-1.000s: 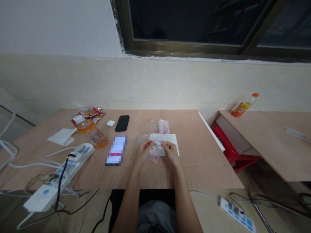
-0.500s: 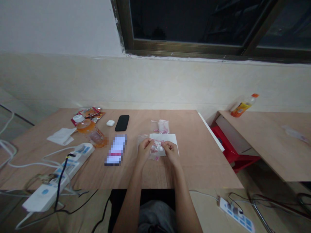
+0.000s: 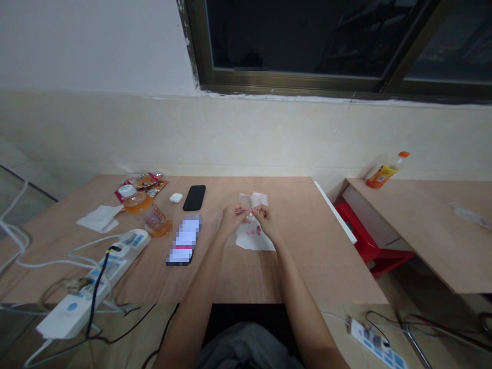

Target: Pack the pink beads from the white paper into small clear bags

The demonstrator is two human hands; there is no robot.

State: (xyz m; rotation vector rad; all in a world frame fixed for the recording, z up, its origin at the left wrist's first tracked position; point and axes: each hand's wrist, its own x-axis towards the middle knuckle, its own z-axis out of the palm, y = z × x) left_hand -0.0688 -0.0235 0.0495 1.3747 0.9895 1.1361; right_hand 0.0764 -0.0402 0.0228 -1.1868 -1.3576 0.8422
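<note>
Both hands meet over the middle of the table, holding a small clear plastic bag with a pink edge between them. My left hand pinches its left side, and my right hand pinches the right side. Beneath them lies a white paper with small pink pieces showing on it or through the bag; which of the two I cannot tell. Just behind the hands are more clear bags, partly hidden by the fingers.
Left on the table are a pixelated phone, a black phone, a white case, an orange drink bottle, wrappers, tissue and a power strip. A red stool stands at the right, by another table with a bottle.
Both hands have moved away from me with the bag, up towards the bags behind. More of the white paper's near part now shows, with pink pieces visible below the hands.
</note>
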